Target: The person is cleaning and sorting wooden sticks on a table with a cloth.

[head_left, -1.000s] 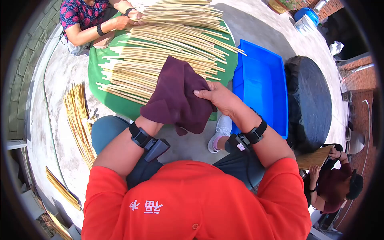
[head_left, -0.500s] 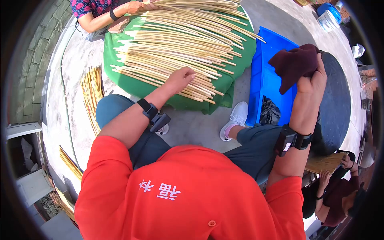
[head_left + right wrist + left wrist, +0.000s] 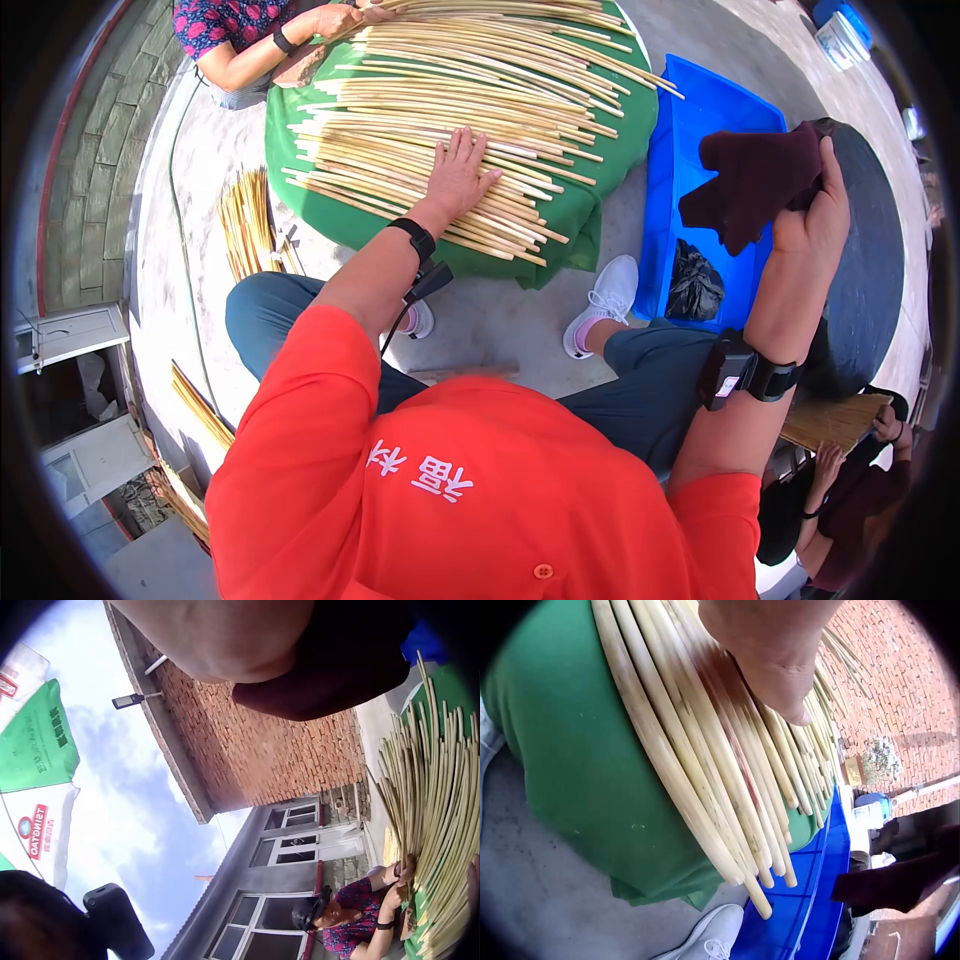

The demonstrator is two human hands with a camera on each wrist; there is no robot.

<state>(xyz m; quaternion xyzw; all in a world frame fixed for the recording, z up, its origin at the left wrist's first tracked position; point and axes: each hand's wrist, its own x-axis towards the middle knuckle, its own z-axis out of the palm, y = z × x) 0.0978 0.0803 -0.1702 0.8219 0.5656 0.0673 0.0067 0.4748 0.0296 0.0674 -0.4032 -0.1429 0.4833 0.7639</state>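
In the head view my left hand (image 3: 460, 182) lies palm down with its fingers spread on a layer of pale peeled stalks (image 3: 400, 130). These are laid side by side across a green cloth (image 3: 330, 222) over a rounded surface. Out to the right, my right hand (image 3: 812, 222) holds a dark maroon cloth (image 3: 745, 185), which hangs from it over the blue tub. Close up in the left wrist view, the thumb side of my left hand (image 3: 780, 652) rests over the stalks' cut ends. Part of the maroon cloth (image 3: 330, 682) shows in the right wrist view.
A blue tub (image 3: 668, 130) with a black plastic bag (image 3: 693, 285) stands right of the green cloth, beside a dark round-topped object (image 3: 868, 270). Across from me another person's arm (image 3: 260, 58) reaches to the stalks. Bundled stalks (image 3: 245, 225) lie on the left ground.
The maroon cloth went from between both hands out to the right in my right hand. My left hand let go of it and moved onto the stalks, its fingers spreading flat.
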